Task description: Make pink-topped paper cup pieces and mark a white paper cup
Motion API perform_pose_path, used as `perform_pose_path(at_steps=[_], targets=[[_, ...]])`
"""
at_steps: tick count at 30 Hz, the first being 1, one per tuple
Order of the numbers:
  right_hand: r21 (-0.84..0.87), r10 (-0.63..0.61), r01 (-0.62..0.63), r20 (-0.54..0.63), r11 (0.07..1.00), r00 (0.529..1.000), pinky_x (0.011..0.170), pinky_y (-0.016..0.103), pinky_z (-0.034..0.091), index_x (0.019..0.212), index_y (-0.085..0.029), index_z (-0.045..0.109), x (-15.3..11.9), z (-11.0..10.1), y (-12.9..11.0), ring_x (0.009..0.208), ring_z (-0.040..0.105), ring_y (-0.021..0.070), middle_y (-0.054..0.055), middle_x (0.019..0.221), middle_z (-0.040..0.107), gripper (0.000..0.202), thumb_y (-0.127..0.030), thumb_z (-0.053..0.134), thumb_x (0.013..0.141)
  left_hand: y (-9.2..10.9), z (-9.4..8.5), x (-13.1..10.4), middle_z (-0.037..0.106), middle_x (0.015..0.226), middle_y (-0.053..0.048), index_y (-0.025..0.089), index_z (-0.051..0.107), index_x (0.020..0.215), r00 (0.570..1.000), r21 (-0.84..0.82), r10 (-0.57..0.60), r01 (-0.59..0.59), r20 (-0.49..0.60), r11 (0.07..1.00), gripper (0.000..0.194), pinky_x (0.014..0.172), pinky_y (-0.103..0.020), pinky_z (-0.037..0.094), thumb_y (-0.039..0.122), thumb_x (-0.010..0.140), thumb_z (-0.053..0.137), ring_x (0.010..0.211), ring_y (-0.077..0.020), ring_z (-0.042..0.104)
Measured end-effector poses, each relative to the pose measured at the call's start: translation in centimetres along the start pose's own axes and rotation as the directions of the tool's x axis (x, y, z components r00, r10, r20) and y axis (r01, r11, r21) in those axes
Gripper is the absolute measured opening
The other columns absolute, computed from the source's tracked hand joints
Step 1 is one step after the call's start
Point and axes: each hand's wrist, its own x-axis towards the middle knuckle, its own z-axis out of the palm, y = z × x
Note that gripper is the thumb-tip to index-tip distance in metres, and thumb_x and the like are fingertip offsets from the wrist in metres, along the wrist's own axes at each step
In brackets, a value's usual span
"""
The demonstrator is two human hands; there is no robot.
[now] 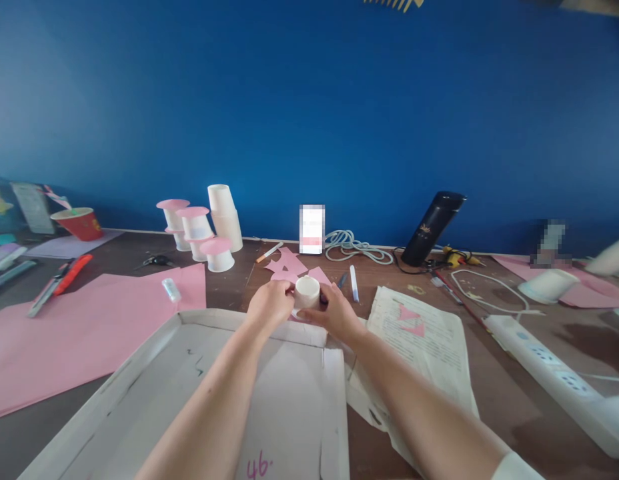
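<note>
- The white cup is directly between the two hands, near the middle of the view, just past the far wall of the white cardboard tray.
- The left hand comes in from the cup's left, its fingers bent and pinching that side of the wall near the rim.
- The right hand comes in from the other side, its fingers curled at the cup's right and its thumb laid across the lower front, so the cup is pinched from both sides.
- Neither hand is clearly nearer: both touch the cup, and the forearms slant inward over the tray and the table to meet at it.
- The cup is short, so its long axis is weakly marked; it looks roughly upright, with its round mouth facing up and a little toward the wearer.
- Its bottom is partly covered by the fingers, and I cannot tell whether it rests on the table or is held just above it.
- Pink paper scraps lie just behind the cup, and the phone stands farther back, almost in line with it.
- The pink-topped cups stand well apart, behind and to the left of the left hand.
- The marker lies just behind the right hand, and the printed sheet lies to its right.
</note>
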Motion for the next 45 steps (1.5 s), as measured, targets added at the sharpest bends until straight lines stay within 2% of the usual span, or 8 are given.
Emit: perform_pose_path(at_steps=[7, 13, 17, 20, 22, 32, 39, 45], targets=[[-0.118, 0.008, -0.015, -0.055, 0.993, 0.998, 0.087, 0.041, 0.041, 0.095, -0.021, 0.061, 0.2, 0.9, 0.4, 0.092, 0.055, 0.0250, 0.004, 0.088, 0.063, 0.049, -0.051, 0.076, 0.060, 0.2, 0.1, 0.0, 0.071, 0.085, -0.008, 0.023, 0.071, 0.079, 1.000, 0.024, -0.025, 0.024, 0.017, 0.999, 0.025, 0.063, -0.028, 0.040, 0.018, 0.076, 0.047, 0.077, -0.0225, 0.063], [-0.038, -0.029, 0.028, -0.013, 0.999, 1.000, 0.094, 0.046, 0.040, 0.117, -0.023, 0.057, -0.1, -0.6, 0.1, 0.107, 0.055, 0.0283, 0.008, 0.113, 0.062, 0.072, -0.051, 0.080, 0.055, -0.6, -0.2, 0.3, 0.071, 0.102, -0.009, 0.022, 0.071, 0.094, 0.998, -0.040, -0.059, 0.060, 0.027, 0.997, 0.029, 0.075, -0.030, 0.043, 0.020, 0.077, 0.048, 0.093, -0.0255, 0.063], [0.230, 0.037, 0.002, -0.167, 0.973, 0.985, 0.095, 0.039, 0.043, 0.122, -0.024, 0.056, -0.1, -3.1, 1.4, 0.113, 0.056, 0.0245, 0.008, 0.123, 0.061, 0.056, -0.053, 0.064, 0.075, -1.4, -0.6, 0.8, 0.066, 0.117, -0.009, 0.021, 0.067, 0.109, 0.984, -0.127, -0.147, 0.134, -0.102, 0.983, 0.036, 0.086, -0.031, 0.043, 0.021, 0.079, 0.048, 0.105, -0.0250, 0.060], [0.301, 0.213, -0.087, -0.415, 0.950, 0.885, 0.084, 0.038, 0.049, 0.109, -0.020, 0.064, 0.4, -4.5, 3.0, 0.096, 0.063, 0.0241, 0.010, 0.103, 0.069, 0.046, -0.055, 0.052, 0.082, -1.6, -0.7, 0.9, 0.065, 0.118, -0.007, 0.022, 0.067, 0.109, 0.965, -0.154, -0.184, 0.156, -0.188, 0.976, 0.037, 0.087, -0.031, 0.043, 0.018, 0.077, 0.048, 0.106, -0.0241, 0.059], [0.218, 0.221, -0.130, -0.473, 0.967, 0.853, 0.079, 0.038, 0.049, 0.097, -0.018, 0.068, 0.8, -4.8, 4.0, 0.085, 0.064, 0.0239, 0.009, 0.094, 0.071, 0.040, -0.051, 0.056, 0.079, -1.5, -0.7, 0.9, 0.064, 0.120, -0.007, 0.023, 0.067, 0.109, 0.959, -0.147, -0.197, 0.169, -0.204, 0.975, 0.038, 0.088, -0.033, 0.043, 0.017, 0.077, 0.047, 0.107, -0.0245, 0.059], [-0.146, 0.142, -0.180, -0.240, 0.973, 0.960, 0.067, 0.032, 0.044, 0.082, -0.025, 0.069, 0.3, -3.2, 4.4, 0.075, 0.062, 0.0195, 0.002, 0.082, 0.070, 0.022, -0.037, 0.051, 0.081, -2.5, -1.2, 1.0, 0.060, 0.122, -0.013, 0.020, 0.063, 0.117, 0.924, -0.089, -0.293, 0.280, -0.246, 0.956, 0.040, 0.085, -0.040, 0.045, 0.023, 0.082, 0.043, 0.106, -0.0312, 0.058], [-0.218, 0.057, -0.095, -0.173, 0.971, 0.983, 0.070, 0.031, 0.042, 0.086, -0.025, 0.068, -0.4, -2.8, 3.2, 0.082, 0.061, 0.0200, 0.004, 0.089, 0.068, 0.023, -0.038, 0.049, 0.085, -2.7, -1.2, 1.8, 0.062, 0.123, -0.012, 0.021, 0.062, 0.118, 0.915, -0.101, -0.315, 0.299, -0.252, 0.949, 0.040, 0.085, -0.038, 0.046, 0.024, 0.084, 0.041, 0.109, -0.0300, 0.058], [-0.224, 0.102, -0.144, -0.189, 0.964, 0.977, 0.072, 0.029, 0.040, 0.085, -0.025, 0.068, -0.2, -2.6, 3.4, 0.083, 0.059, 0.0187, 0.003, 0.090, 0.068, 0.022, -0.035, 0.048, 0.086, -2.6, -1.5, 5.1, 0.069, 0.107, -0.016, 0.019, 0.067, 0.108, 0.923, -0.026, -0.372, 0.371, -0.095, 0.928, 0.035, 0.075, -0.035, 0.049, 0.025, 0.074, 0.060, 0.098, -0.0306, 0.064]])
